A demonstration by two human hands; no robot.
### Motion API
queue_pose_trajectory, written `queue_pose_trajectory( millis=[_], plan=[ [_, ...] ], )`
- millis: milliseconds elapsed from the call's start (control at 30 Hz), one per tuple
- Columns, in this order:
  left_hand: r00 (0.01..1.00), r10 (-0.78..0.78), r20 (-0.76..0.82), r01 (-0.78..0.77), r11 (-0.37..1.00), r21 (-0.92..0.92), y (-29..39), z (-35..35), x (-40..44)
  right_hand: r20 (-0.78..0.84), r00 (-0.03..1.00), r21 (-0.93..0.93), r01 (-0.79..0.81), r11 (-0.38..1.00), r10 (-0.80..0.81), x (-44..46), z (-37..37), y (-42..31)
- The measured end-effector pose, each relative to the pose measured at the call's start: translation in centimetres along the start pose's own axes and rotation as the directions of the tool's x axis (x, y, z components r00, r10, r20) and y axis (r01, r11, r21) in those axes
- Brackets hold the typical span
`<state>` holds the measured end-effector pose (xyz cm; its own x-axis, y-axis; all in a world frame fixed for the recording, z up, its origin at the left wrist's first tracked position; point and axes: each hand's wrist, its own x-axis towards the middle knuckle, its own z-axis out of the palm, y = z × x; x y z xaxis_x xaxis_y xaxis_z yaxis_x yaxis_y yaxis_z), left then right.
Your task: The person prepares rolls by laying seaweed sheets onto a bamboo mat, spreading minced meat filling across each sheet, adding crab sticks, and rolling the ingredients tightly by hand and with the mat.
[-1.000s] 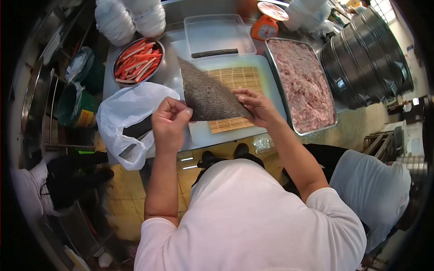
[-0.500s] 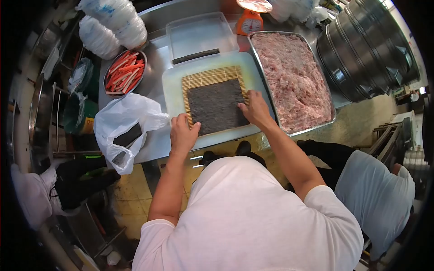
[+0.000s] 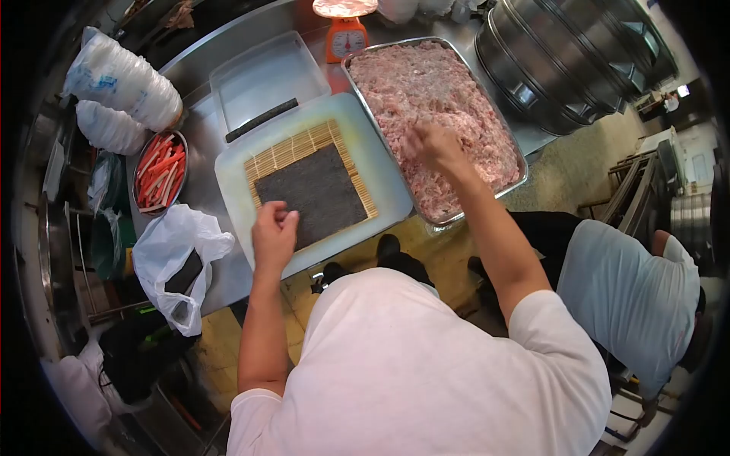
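A dark sheet of nori (image 3: 312, 194) lies flat on a bamboo rolling mat (image 3: 283, 157), which rests on a pale cutting board (image 3: 232, 182). At the nori's near left edge is my left hand (image 3: 275, 237), its thumb apart from its loosely bent fingers and nothing visible in them. My right hand (image 3: 439, 148) is at the minced meat (image 3: 487, 125) that fills a metal tray (image 3: 523, 169) to the right of the board. Its fingertips are blurred against the meat, so I cannot make out whether they grip any.
A bowl of red and white sticks (image 3: 161, 173) and a white plastic bag (image 3: 171, 235) stand to the left. Behind the board are a clear plastic container (image 3: 266, 76) with a dark strip, and an orange scale (image 3: 346, 38). Stacked steel pots (image 3: 563, 61) stand right; a co-worker (image 3: 631, 289) is nearby.
My right hand has left the nori's right edge and moved over to the meat tray. My left hand stays by the nori's left edge. The view has turned right.
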<state>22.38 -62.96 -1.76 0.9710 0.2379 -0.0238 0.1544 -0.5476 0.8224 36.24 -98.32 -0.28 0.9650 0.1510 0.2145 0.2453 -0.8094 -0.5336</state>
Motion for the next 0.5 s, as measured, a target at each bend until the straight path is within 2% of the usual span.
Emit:
queue_pose_trajectory(
  millis=[67, 100, 133, 167, 200, 233, 267, 300, 333, 367, 400, 433, 467, 500],
  plan=[
    [0.989, 0.072, 0.13, -0.064, 0.996, -0.069, 1.3, 2.4, 0.8, 0.049, 0.996, 0.014, 0.077, 0.997, -0.078, -1.5, 1.6, 0.6],
    [0.975, 0.049, 0.219, -0.016, 0.989, -0.149, 2.5, 3.6, 1.1, 0.044, 0.996, 0.008, 0.076, 0.997, -0.077, -1.8, 1.2, 0.3],
    [0.951, 0.03, 0.309, 0.042, 0.974, -0.224, 3.6, 4.6, 1.2, 0.108, 0.989, -0.013, 0.104, 0.995, -0.102, -2.3, 0.7, -0.2],
    [0.949, 0.033, 0.313, 0.042, 0.973, -0.228, 4.5, 5.6, 1.5, 0.173, 0.977, -0.031, 0.13, 0.991, -0.123, -2.9, 0.3, -0.8],
    [0.904, 0.033, 0.427, 0.087, 0.962, -0.258, 5.3, 6.6, 2.0, 0.172, 0.978, -0.037, 0.128, 0.991, -0.12, -3.5, -0.2, -1.5],
    [0.846, 0.039, 0.532, 0.134, 0.95, -0.282, 6.3, 7.6, 2.7, -0.059, 0.991, -0.123, 0.113, 0.986, -0.121, -3.9, -0.6, -2.1],
    [0.846, 0.041, 0.532, 0.134, 0.949, -0.286, 7.1, 8.8, 3.2, -0.283, 0.949, -0.2, 0.08, 0.976, -0.136, -4.2, -0.8, -2.5],
    [0.819, 0.015, 0.574, 0.223, 0.913, -0.342, 7.6, 10.2, 3.8, -0.281, 0.95, -0.204, 0.08, 0.976, -0.137, -4.7, -0.4, -1.9],
    [0.784, -0.007, 0.62, 0.313, 0.868, -0.386, 7.9, 11.6, 4.3, -0.184, 0.983, -0.173, -0.002, 0.985, -0.03, -5.5, 0.5, -0.7],
    [0.78, -0.004, 0.626, 0.312, 0.869, -0.385, 8.1, 13.3, 5.0, -0.086, 0.993, -0.15, -0.089, 0.985, 0.077, -6.1, 1.0, 0.0],
    [0.767, -0.014, 0.642, 0.373, 0.823, -0.428, 8.2, 15.1, 5.8, -0.092, 0.992, -0.152, -0.098, 0.984, 0.085, -6.3, 1.1, 0.2],
    [0.751, -0.02, 0.661, 0.428, 0.776, -0.464, 8.4, 16.1, 6.2, -0.031, 0.997, -0.13, -0.07, 0.989, 0.067, -6.4, 1.0, 0.3],
    [0.742, -0.006, 0.67, 0.421, 0.783, -0.458, 8.4, 16.7, 6.5, 0.025, 0.998, -0.108, -0.046, 0.993, 0.049, -6.7, 0.7, 0.4],
    [0.766, -0.032, 0.642, 0.387, 0.821, -0.42, 8.9, 17.3, 6.7, 0.006, 0.998, -0.116, -0.061, 0.991, 0.062, -6.9, 0.1, -0.2]
  ],
)
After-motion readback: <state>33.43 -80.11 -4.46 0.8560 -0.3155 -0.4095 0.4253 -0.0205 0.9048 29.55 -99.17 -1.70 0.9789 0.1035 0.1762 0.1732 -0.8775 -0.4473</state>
